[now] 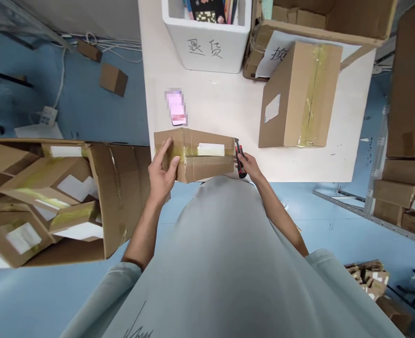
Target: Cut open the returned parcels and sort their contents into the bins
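Left hand (162, 172) holds taped box (209, 165); carton (124, 192) contains parcels (50, 178).

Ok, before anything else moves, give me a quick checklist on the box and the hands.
1. Left hand on the box: ok, spread over its left end.
2. Red-and-black cutter held: ok, in the right hand, by the box's right end.
3. Cutter's blade out or in: cannot tell, too small to make out.
4. Phone well clear of the box: not ok, it lies right by the far edge.
5. White label in view: ok, uncovered by either hand; its print is unreadable here.
6. Box well back from the table edge: not ok, it sits close to the person's side.
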Tool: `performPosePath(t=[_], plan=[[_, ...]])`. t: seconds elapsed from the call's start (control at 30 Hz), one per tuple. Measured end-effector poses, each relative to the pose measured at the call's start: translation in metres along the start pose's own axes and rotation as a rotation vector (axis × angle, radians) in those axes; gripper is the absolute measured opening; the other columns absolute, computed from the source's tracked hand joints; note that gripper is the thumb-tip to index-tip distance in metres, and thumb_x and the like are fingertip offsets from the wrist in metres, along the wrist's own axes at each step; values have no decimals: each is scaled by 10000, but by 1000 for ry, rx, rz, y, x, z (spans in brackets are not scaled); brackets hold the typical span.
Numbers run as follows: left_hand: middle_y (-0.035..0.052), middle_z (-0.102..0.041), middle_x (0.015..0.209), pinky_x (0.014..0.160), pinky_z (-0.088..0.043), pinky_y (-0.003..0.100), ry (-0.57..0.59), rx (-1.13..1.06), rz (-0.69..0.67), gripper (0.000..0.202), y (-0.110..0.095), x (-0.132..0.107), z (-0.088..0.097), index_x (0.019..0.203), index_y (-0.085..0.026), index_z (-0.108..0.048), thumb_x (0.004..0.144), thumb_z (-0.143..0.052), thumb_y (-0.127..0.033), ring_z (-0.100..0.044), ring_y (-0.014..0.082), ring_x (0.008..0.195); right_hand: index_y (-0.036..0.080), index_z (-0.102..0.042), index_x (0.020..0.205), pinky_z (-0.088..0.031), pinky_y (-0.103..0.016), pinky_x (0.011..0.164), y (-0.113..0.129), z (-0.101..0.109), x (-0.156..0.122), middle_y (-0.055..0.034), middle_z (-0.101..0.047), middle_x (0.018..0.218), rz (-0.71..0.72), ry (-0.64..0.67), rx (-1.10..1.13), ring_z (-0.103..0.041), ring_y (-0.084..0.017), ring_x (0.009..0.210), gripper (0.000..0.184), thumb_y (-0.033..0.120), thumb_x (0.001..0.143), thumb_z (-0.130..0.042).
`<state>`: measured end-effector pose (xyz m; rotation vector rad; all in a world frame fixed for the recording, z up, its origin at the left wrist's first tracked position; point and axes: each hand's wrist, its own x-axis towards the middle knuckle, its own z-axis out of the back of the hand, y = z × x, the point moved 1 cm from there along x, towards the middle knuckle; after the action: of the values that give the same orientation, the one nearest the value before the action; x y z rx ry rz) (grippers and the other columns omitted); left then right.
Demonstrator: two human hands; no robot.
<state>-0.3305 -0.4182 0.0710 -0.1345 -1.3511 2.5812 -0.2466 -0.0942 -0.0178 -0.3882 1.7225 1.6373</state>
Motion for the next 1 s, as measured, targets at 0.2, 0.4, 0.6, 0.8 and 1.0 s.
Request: performPosePath(t=[0.2,0.4,0.6,0.8,1.0], plan=[[83,-818,1478,1294,-590,532,-154,67,77,504,-19,-20,10,1487,-299,-798,1200,-522,-608,-761,305,1432,261,-631,941,-677,-338,824,5,-15,-11,18,-678,846,33,43,-32,-718,-175,807,578,834,919,-699],[137,-720,1641,1323,-572,531,-33,-49,144,681,-13,-27,-5,1644,-268,-657,1110,-669,-691,-701,335,1530,282,-569,921,-625,-343,725,7,8,-45,20,-624,792,67,-34,-98,-690,-207,765,562,838,924,-646],[212,-626,1726,1304,-578,581,196,-284,224,945,23,-28,-63,1756,-252,-475,1005,-767,-746,-618,377,1617,287,-566,916,-539,-333,721,21,54,-73,-4,-646,792,142,-264,-441,-623,-226,762,511,784,1019,-499],[160,-670,1689,1332,-554,554,262,-419,251,677,40,-28,-91,1504,-261,-714,1018,-737,-731,-626,342,1612,218,-741,1210,-569,-378,872,44,61,-84,-119,-809,1030,240,-342,-842,-726,-301,951,504,602,1145,-419],[162,-668,1673,1264,-627,523,290,-506,246,568,49,-23,-87,1443,-244,-764,1006,-773,-607,-635,339,1597,203,-682,1533,-568,-385,1017,85,-1,-92,-156,-795,1447,406,-29,-1143,-752,-322,1245,444,359,1222,-405]])
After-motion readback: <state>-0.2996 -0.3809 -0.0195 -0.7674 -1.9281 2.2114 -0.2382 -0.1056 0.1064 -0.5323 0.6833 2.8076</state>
